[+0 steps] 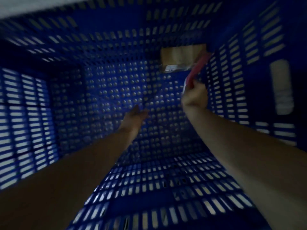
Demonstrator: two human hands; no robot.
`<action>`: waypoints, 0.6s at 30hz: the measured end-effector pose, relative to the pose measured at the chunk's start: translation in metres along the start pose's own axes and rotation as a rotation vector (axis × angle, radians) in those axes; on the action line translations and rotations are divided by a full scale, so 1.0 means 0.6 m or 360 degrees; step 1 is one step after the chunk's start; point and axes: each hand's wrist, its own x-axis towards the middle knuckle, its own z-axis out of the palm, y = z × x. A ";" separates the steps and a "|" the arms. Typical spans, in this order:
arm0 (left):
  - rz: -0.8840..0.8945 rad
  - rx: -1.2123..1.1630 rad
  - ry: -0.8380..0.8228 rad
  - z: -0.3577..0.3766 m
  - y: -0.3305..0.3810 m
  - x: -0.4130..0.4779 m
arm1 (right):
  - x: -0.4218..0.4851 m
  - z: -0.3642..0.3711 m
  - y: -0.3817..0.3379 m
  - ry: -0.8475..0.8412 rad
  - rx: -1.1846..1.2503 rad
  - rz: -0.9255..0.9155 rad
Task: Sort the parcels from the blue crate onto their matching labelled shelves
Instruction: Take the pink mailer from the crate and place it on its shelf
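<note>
Two bare arms are reaching deep into the blue crate (69, 100), nothing blocking them. Right hand (196, 97) is clamping a flat pink parcel (198, 67) by the right wall; left hand (136, 117) is hanging open, empty. Brown cardboard parcel (179, 57) is lying, blurred, in the far corner.

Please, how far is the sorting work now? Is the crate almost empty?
Nearly done, by the look of it: most of the blue crate's floor is bare. In hand: the right hand grips a flat pink parcel near the far right corner. The left hand is open and holds nothing. Left: a brown parcel against the far wall, plus shelving both. The shelves are not in view.
</note>
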 end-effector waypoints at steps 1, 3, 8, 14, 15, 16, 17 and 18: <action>0.0010 -0.0063 0.0022 0.002 0.021 -0.026 | -0.025 -0.015 -0.001 -0.0076 0.0219 0.0067; -0.0066 -0.0175 0.0022 0.007 0.052 -0.072 | -0.078 -0.053 -0.003 -0.0308 0.0607 0.0361; -0.0078 -0.0083 -0.0399 0.010 0.109 -0.198 | -0.179 -0.186 -0.026 -0.1107 0.0924 0.0735; 0.0107 -0.0056 -0.0405 -0.019 0.156 -0.349 | -0.234 -0.347 -0.064 -0.1213 0.0950 0.0557; 0.0136 -0.0048 -0.0380 -0.024 0.161 -0.377 | -0.245 -0.374 -0.075 -0.1203 0.0924 0.0512; 0.0184 -0.0030 -0.0344 -0.029 0.166 -0.405 | -0.257 -0.400 -0.089 -0.1203 0.0886 0.0435; 0.0233 0.0001 -0.0308 -0.034 0.174 -0.434 | -0.271 -0.427 -0.103 -0.1201 0.0849 0.0351; 0.0288 0.0050 -0.0298 -0.040 0.184 -0.463 | -0.283 -0.455 -0.117 -0.1197 0.0829 0.0275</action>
